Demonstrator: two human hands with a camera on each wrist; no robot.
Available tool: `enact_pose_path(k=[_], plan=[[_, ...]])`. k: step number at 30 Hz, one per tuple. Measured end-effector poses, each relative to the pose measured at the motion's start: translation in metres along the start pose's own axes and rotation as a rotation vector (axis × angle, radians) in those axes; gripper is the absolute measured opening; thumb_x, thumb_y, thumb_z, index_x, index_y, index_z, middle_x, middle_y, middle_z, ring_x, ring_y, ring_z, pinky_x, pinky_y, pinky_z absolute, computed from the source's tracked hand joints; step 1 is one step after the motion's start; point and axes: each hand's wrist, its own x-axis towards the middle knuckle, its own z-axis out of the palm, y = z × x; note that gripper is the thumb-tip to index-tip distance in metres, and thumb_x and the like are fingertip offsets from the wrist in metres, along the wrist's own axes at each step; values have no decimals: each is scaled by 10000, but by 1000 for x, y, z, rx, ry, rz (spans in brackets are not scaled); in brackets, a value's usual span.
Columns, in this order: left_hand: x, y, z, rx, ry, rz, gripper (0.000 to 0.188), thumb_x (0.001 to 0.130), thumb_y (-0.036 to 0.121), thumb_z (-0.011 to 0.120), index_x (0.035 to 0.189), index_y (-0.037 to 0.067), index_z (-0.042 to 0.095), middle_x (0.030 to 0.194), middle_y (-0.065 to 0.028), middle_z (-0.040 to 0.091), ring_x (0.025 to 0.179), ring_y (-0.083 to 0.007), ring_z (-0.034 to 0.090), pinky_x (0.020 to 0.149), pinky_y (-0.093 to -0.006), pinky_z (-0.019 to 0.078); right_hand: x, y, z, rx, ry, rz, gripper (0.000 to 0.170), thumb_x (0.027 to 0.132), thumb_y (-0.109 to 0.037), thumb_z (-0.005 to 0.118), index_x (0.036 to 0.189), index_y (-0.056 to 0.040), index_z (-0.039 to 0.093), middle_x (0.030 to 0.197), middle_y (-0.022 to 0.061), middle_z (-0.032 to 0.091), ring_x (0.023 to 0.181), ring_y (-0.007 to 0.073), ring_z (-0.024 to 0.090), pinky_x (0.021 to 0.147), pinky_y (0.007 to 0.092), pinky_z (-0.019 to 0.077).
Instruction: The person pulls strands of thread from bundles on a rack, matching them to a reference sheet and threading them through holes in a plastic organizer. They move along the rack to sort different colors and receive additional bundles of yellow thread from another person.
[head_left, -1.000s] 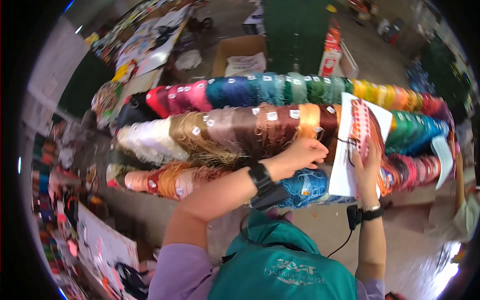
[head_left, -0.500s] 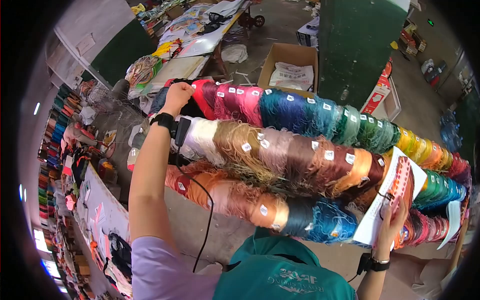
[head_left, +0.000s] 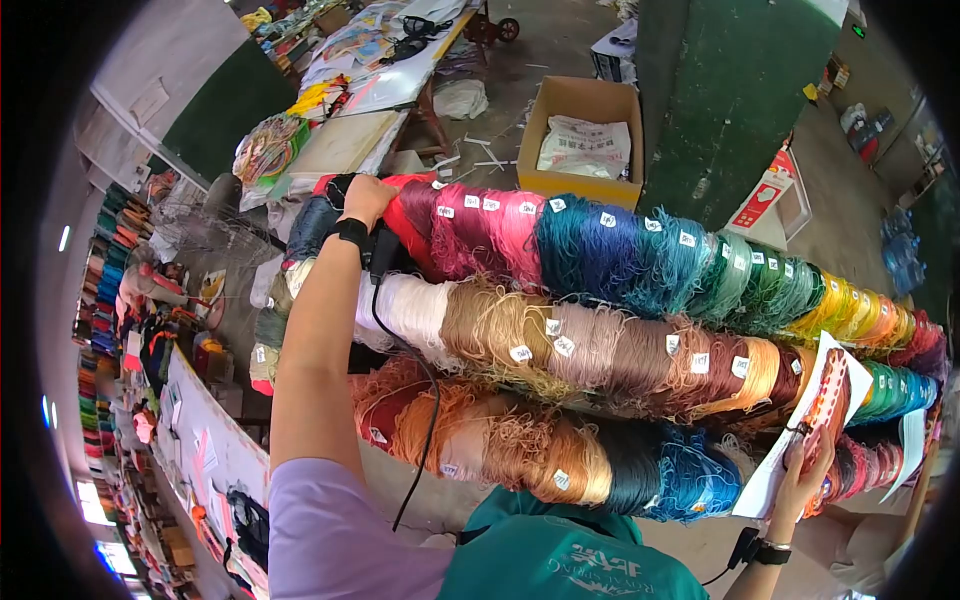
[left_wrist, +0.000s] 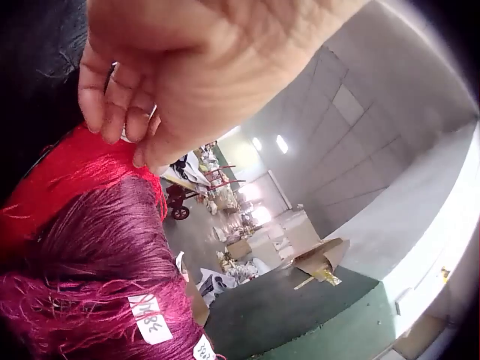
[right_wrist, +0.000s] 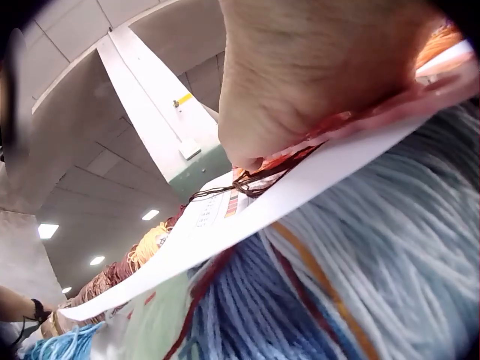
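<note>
My left hand point(head_left: 366, 200) is at the far left end of the top row of thread, its bent fingers gripping the red thread point(head_left: 408, 225). In the left wrist view, the fingers of this hand point(left_wrist: 180, 82) curl at the top of the red thread point(left_wrist: 82, 176), with a bit of white between them. My right hand point(head_left: 805, 478) holds a white sheet point(head_left: 775, 465) and a pink holed strip point(head_left: 828, 390) strung with threads. The right wrist view shows that hand point(right_wrist: 322, 67) above the sheet point(right_wrist: 247, 225), and dark strands tied beside it.
Rows of labelled thread in many colours point(head_left: 620, 350) cross in front of me. Behind them stand a cardboard box point(head_left: 634, 120) and a green pillar point(head_left: 725, 110). A cluttered table point(head_left: 395, 85) is at the back left, another board point(head_left: 215, 425) at the lower left.
My left hand has gone from the middle rows to the far left end of the top row, then gripped there. The right hand keeps hold of the sheet and strip. The view has turned left.
</note>
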Motion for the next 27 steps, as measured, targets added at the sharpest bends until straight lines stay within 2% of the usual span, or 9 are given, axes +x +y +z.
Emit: enact_pose_path(k=[3, 6, 7, 11, 14, 20, 23, 26, 27], plan=[[1, 1, -1, -76, -87, -62, 232, 843, 218, 772, 755, 17, 697, 633, -65, 627, 536, -148, 571, 471, -345, 436, 0, 2, 0, -24, 0, -20, 421, 995, -118, 558, 1388, 18, 495, 1404, 174, 514, 1305, 314, 488, 1093, 396, 376], [-3, 5, -9, -397, -176, -290, 183, 870, 225, 753, 799, 72, 681, 652, 2, 600, 517, -115, 531, 453, -298, 432, 1, 4, 0, -25, 2, -24, 424, 996, -118, 557, 1392, 18, 493, 1408, 171, 513, 1306, 312, 490, 1094, 394, 376], [-6, 7, -14, -435, -204, -308, 157, 901, 239, 722, 817, 128, 649, 646, 52, 557, 513, -78, 491, 447, -254, 408, 1, 4, 1, -22, 1, -21, 426, 997, -118, 556, 1395, 18, 490, 1410, 171, 512, 1307, 311, 489, 1095, 393, 376], [-15, 8, -31, -424, -250, -286, 164, 924, 239, 687, 798, 157, 622, 652, 67, 552, 546, -53, 493, 447, -234, 349, 0, 3, 2, -9, -3, -13, 426, 1002, -119, 553, 1400, 18, 485, 1413, 172, 509, 1307, 306, 491, 1093, 390, 379], [-18, 6, -39, -323, -258, -243, 150, 931, 235, 669, 810, 161, 620, 668, 71, 552, 550, -51, 490, 450, -235, 345, 0, 2, 2, 33, 0, 17, 422, 1009, -125, 549, 1401, 18, 482, 1411, 173, 507, 1306, 301, 492, 1086, 384, 387], [-23, -1, -49, -362, -230, -154, 147, 919, 255, 674, 823, 168, 604, 680, 84, 531, 557, -52, 474, 483, -242, 353, 0, 2, 2, 14, -5, -5, 415, 1014, -132, 547, 1398, 11, 487, 1401, 172, 510, 1304, 300, 493, 1076, 382, 397], [-34, 7, -62, -239, -246, -100, 168, 896, 257, 684, 810, 119, 640, 704, 21, 602, 587, -90, 537, 502, -289, 400, 0, -3, 2, 34, 5, 10, 404, 1015, -158, 552, 1383, 2, 497, 1385, 157, 525, 1303, 282, 487, 1101, 382, 363], [-29, -1, -68, 390, -508, 90, 209, 867, 257, 692, 817, 54, 688, 762, -104, 688, 686, -207, 655, 580, -371, 484, 0, -3, 1, 0, 1, -1, 412, 1008, -126, 550, 1394, 7, 493, 1398, 175, 514, 1303, 306, 494, 1079, 390, 393], [-41, 7, -66, 676, -249, 328, 225, 850, 251, 692, 848, 28, 720, 841, -198, 709, 821, -320, 702, 720, -421, 526, 0, 0, 1, -20, 2, -17, 412, 1007, -124, 551, 1393, 8, 494, 1397, 175, 516, 1304, 307, 494, 1081, 391, 392]])
